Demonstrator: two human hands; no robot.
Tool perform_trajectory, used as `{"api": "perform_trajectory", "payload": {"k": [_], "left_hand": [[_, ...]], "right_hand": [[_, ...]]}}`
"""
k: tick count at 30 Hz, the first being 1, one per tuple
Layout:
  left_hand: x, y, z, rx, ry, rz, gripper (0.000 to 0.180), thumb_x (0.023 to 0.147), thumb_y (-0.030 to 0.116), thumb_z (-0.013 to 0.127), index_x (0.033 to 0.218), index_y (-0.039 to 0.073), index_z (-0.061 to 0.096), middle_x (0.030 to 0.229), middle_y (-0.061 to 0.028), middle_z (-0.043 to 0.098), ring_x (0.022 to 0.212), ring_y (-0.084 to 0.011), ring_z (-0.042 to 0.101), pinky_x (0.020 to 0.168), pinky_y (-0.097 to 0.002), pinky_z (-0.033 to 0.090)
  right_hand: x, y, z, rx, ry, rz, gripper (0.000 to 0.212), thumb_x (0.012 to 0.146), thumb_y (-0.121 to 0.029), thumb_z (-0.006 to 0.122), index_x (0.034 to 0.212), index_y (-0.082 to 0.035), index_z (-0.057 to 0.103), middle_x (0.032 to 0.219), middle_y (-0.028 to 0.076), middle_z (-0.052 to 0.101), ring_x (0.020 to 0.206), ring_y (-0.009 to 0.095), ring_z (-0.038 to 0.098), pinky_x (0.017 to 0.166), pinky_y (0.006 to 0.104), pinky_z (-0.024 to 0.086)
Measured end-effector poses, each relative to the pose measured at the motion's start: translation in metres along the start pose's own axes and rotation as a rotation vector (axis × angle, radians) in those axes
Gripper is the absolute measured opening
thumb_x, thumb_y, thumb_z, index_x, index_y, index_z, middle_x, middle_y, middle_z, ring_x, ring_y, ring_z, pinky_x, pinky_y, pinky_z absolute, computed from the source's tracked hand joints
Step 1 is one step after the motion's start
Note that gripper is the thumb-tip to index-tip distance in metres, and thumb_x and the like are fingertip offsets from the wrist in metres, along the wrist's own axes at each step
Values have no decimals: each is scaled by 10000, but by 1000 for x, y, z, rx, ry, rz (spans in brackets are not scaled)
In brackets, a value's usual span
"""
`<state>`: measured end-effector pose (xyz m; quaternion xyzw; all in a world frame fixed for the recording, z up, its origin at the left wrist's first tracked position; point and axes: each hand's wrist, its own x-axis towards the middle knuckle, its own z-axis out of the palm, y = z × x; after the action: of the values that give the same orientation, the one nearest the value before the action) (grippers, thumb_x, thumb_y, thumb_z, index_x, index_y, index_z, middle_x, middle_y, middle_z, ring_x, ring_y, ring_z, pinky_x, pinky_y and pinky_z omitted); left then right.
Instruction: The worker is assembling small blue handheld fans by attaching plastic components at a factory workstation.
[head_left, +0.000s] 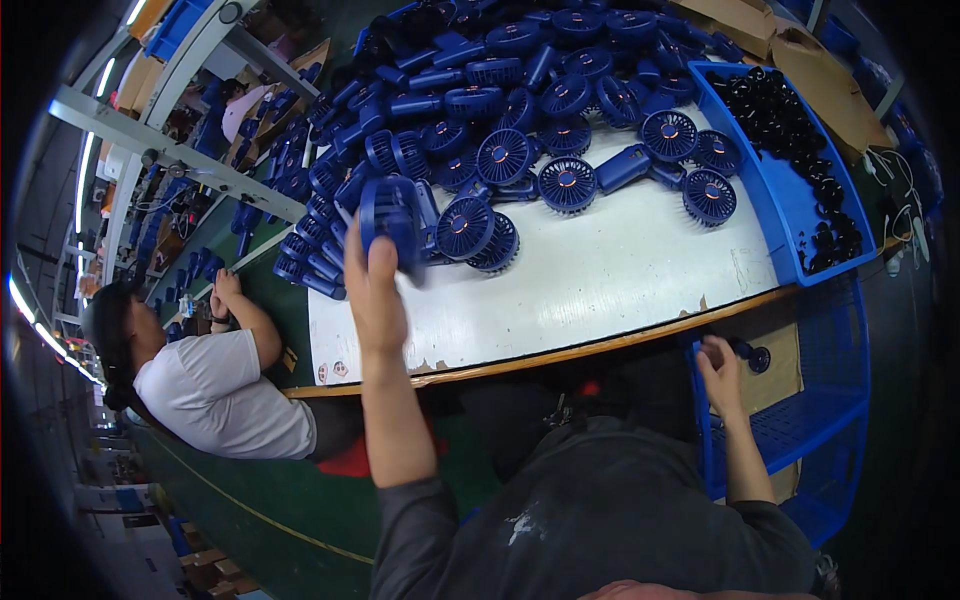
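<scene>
Left fingers (381,262) clasp a dark-blue, round plastic fan (388,212); right fingers (710,353) curl near a blue plastic crate (838,345), grip unclear; beyond both, a white tabletop (560,290) carries heaped dark-blue fans (503,157) and a blue tray (788,205) of black parts (775,110)

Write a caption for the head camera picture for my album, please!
Left hand holding a blue fan by a pile of fans on a white table, right hand at a blue crate.

The fans (503,165) are navy with coppery centres (567,180), the tabletop (560,290) white, the tray (788,190) bright blue.
</scene>
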<state>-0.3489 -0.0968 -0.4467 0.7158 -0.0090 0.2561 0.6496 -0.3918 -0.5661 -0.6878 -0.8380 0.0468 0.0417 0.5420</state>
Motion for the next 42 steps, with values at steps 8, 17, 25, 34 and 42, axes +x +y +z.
{"api": "perform_trajectory", "payload": {"k": [8, 17, 25, 34, 42], "left_hand": [[-140, -24, 128, -714, -139, -481, 871, 893, 587, 613, 1500, 44, 304, 1436, -150, 472, 1316, -311, 475, 1146, -479, 335], [-136, -75, 115, -945, -310, -900, 1057, 830, 803, 475, 1488, -6, 301, 1291, -214, 558, 1221, -366, 555, 1113, -501, 381], [-148, -47, 146, -982, -366, -748, 504, 824, 21, 710, 1285, 11, 507, 1194, -202, 622, 1196, -384, 573, 959, -561, 515], [-146, -36, 118, -869, -387, -545, 424, 796, -58, 696, 1197, -10, 566, 1050, -203, 621, 1049, -344, 628, 808, -491, 609], [-144, -43, 112, -659, -283, -636, 276, 816, -73, 676, 1061, -23, 559, 978, -200, 633, 932, -311, 669, 742, -426, 627]], "right_hand": [[-11, -175, 86, -8, -224, -678, 656, 769, -101, 796, 1327, 21, 474, 1241, 264, 555, 1054, 406, 612, 918, 402, 509], [-6, -217, 65, -278, -750, -910, 443, 901, -338, 666, 1074, 60, 579, 957, 256, 657, 817, 385, 668, 705, 441, 550], [147, -225, -60, -559, -600, -642, 254, 922, -208, 594, 1053, -15, 693, 965, 202, 701, 910, 343, 680, 844, 406, 525], [313, -132, -128, -811, 14, -434, 258, 796, -14, 610, 1045, -13, 679, 1044, 217, 691, 1016, 365, 664, 880, 445, 523], [289, -177, -139, -274, 83, -195, 354, 753, 22, 696, 1094, 25, 604, 788, 81, 668, 714, 189, 654, 580, 324, 510]]}}
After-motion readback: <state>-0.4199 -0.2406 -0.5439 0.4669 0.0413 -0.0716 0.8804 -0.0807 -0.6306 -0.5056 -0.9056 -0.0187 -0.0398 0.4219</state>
